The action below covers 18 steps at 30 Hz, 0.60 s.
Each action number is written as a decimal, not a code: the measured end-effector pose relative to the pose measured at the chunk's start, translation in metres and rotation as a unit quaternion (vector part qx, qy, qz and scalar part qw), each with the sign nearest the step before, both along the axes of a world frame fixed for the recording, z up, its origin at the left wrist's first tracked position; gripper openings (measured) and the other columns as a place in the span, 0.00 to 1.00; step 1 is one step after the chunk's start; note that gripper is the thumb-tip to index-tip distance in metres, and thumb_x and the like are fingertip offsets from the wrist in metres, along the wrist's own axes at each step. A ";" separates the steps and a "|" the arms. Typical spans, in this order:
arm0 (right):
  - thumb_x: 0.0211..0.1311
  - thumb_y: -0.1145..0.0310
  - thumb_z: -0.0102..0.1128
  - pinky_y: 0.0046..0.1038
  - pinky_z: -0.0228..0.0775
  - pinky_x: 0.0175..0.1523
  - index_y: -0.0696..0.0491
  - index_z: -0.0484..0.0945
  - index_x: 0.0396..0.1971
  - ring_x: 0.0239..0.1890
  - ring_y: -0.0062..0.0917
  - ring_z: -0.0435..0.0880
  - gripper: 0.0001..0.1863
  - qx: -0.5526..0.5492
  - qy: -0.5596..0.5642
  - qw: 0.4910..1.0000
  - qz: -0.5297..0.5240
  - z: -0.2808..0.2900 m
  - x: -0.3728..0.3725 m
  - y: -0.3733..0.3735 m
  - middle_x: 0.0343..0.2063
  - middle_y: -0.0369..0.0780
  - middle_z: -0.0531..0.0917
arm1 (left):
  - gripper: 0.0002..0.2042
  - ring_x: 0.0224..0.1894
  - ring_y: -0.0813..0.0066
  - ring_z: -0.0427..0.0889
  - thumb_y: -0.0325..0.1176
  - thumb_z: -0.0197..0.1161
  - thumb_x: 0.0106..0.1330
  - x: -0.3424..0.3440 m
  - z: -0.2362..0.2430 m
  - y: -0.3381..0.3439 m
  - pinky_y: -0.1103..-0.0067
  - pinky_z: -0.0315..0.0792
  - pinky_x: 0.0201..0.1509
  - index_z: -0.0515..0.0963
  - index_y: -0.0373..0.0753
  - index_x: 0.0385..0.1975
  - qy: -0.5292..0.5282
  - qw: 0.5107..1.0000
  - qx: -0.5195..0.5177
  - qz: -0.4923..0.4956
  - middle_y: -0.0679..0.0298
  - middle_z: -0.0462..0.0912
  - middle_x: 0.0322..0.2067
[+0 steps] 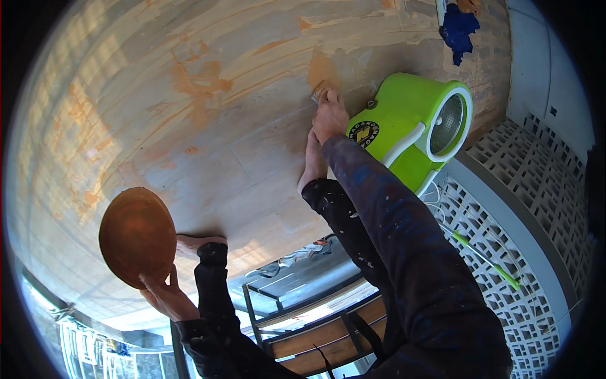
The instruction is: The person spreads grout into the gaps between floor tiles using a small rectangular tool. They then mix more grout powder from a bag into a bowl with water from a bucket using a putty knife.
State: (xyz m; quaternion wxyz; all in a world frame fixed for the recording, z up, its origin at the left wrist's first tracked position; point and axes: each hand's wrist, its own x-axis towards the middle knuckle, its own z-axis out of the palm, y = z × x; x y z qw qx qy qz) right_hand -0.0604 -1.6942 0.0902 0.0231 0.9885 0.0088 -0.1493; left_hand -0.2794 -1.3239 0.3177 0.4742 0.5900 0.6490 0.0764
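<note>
- Right hand [329, 117]: upper centre of the frame, grip closed on a small metal scraper blade [315, 96] pressed to the pale wooden floor [208, 145] beside an orange patch [322, 71].
- Left hand [165, 295]: lower left, grip clasped under the rim of a round rust-orange bowl [137, 235].
- Handling advice: best to keep the blade low and flat, strokes short, bowl level and near.
- Nearby: lime-green plastic mop bucket [413, 129], just right of the right hand; blue rag [459, 28], top right.
</note>
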 end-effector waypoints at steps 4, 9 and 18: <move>0.51 0.71 0.64 0.34 0.80 0.47 0.54 0.77 0.52 0.49 0.35 0.77 0.24 -0.020 0.104 0.989 0.101 0.019 0.007 0.003 0.45 0.39 0.75 | 0.32 0.61 0.56 0.71 0.55 0.54 0.72 0.005 0.000 -0.001 0.59 0.75 0.64 0.60 0.29 0.60 -0.001 1.000 0.002 0.014 0.45 0.67 0.58; 0.55 0.69 0.60 0.31 0.81 0.44 0.59 0.75 0.53 0.50 0.33 0.77 0.23 -0.032 0.024 0.985 0.168 -0.004 0.026 -0.023 0.44 0.38 0.74 | 0.32 0.61 0.57 0.71 0.53 0.53 0.73 0.004 -0.004 -0.004 0.60 0.75 0.64 0.59 0.30 0.61 0.017 1.000 0.011 -0.007 0.45 0.66 0.59; 0.56 0.71 0.59 0.34 0.82 0.44 0.54 0.79 0.50 0.45 0.35 0.79 0.19 -0.165 0.089 0.980 0.065 0.004 0.008 -0.027 0.44 0.41 0.76 | 0.33 0.62 0.55 0.72 0.55 0.53 0.73 0.013 0.003 -0.004 0.60 0.77 0.62 0.59 0.30 0.61 -0.032 0.999 0.001 0.035 0.45 0.66 0.59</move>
